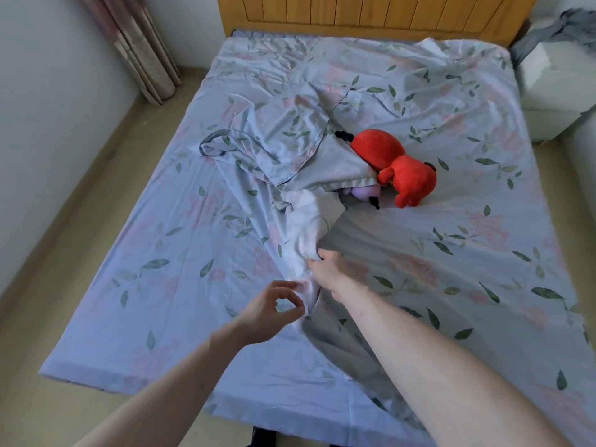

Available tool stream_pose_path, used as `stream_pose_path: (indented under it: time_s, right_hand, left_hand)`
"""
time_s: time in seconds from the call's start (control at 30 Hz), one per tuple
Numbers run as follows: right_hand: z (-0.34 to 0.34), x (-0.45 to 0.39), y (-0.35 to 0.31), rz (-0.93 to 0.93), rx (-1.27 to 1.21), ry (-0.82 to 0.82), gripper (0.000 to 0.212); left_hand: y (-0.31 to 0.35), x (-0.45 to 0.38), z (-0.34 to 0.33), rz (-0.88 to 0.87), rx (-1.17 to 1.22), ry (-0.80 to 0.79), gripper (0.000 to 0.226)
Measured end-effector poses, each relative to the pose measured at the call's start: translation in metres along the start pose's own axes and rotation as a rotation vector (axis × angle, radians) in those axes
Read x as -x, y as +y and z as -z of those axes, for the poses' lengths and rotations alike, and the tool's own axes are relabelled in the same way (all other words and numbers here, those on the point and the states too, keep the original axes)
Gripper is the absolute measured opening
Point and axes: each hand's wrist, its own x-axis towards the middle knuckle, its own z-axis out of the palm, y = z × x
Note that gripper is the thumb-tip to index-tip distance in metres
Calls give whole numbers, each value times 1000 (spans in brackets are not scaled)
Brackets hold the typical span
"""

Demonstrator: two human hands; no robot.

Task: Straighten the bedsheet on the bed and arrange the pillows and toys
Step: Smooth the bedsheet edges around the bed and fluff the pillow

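A pale blue floral bedsheet (154, 253) covers the bed, bunched into a raised ridge down the middle. My right hand (329, 269) grips that ridge of fabric near the bed's centre. My left hand (271, 312) hovers just left of it, thumb and forefinger curled into a ring, holding nothing I can make out. A flat pillow (283, 133) in the same floral cover lies crumpled mid-bed. A red plush toy (396, 166) lies to its right, and a small purple toy (364, 192) peeks from under the fabric.
A wooden headboard (371, 14) stands at the far end. A curtain (145, 53) hangs at the far left by a white wall. A white bedside cabinet (554, 88) with grey cloth on it sits at the right. Beige floor runs along the left.
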Motion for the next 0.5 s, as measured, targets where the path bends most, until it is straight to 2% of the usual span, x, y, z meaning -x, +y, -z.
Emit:
stream_pose_path:
  time_s: [0.03, 0.13, 0.2, 0.27, 0.3, 0.4, 0.5]
  right_hand:
    - [0, 1, 0, 28, 22, -7, 22]
    - [8, 3, 2, 125, 154, -44, 24]
    - [7, 2, 0, 166, 220, -72, 28]
    - [5, 3, -2, 193, 248, -97, 31]
    - [4, 3, -3, 200, 263, -96, 32]
    - [7, 6, -1, 182, 261, -76, 33]
    - [10, 23, -3, 174, 310, -48, 36]
  left_hand:
    - [-2, -9, 12, 42, 40, 46, 4]
    - [1, -47, 37, 165, 129, 207, 39]
    - [5, -72, 47, 199, 234, 183, 66]
    - [9, -93, 49, 277, 378, 162, 76]
    - [11, -100, 49, 309, 409, 150, 71]
    - [14, -101, 52, 274, 371, 176, 30]
    - [20, -78, 60, 186, 415, 317, 26]
